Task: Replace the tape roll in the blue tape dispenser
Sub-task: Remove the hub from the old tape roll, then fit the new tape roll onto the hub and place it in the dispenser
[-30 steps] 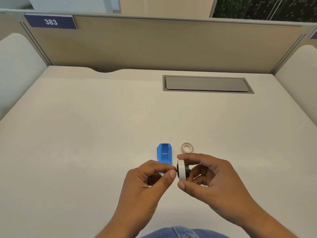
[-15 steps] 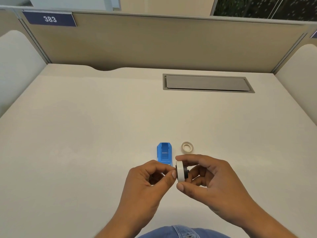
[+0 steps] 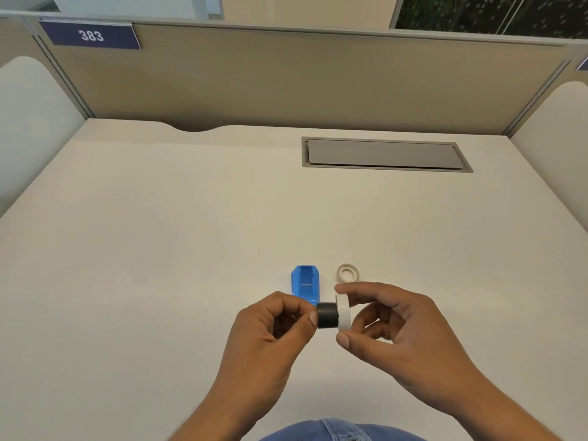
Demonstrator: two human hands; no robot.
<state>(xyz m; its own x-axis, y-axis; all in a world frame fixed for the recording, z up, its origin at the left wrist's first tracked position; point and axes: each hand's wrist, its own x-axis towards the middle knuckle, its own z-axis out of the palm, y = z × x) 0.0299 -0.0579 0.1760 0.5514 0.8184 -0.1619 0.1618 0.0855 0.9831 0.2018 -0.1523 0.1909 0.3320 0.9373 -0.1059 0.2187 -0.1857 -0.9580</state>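
A navy sign (image 3: 90,35) reading 383 is seen at the far left, fixed to the partition (image 3: 286,78) behind the pale desk (image 3: 159,249). Moving in, the left hand (image 3: 273,335) is held above the near edge of the desk, its grip closed on a black hub (image 3: 327,315), pinched between thumb and forefinger. Just beyond that hand, the blue tape dispenser (image 3: 305,284) is laid on the desk, open side up; its cradle is seen to be bare, with no roll seated in it. Its near end is hidden behind the left hand's fingers and the hub. The black hub is met end-on by a white tape roll (image 3: 343,312), held on edge, the two touching; whether the hub sits partly inside the roll's core cannot be told. That roll is gripped by the right hand (image 3: 397,332), forefinger on top, thumb underneath. Beyond it, just right of the dispenser, a small, thin tape ring (image 3: 348,273) is left flat on the desk. Further back and right, a closed grey cable hatch (image 3: 385,154) is set into the desk.
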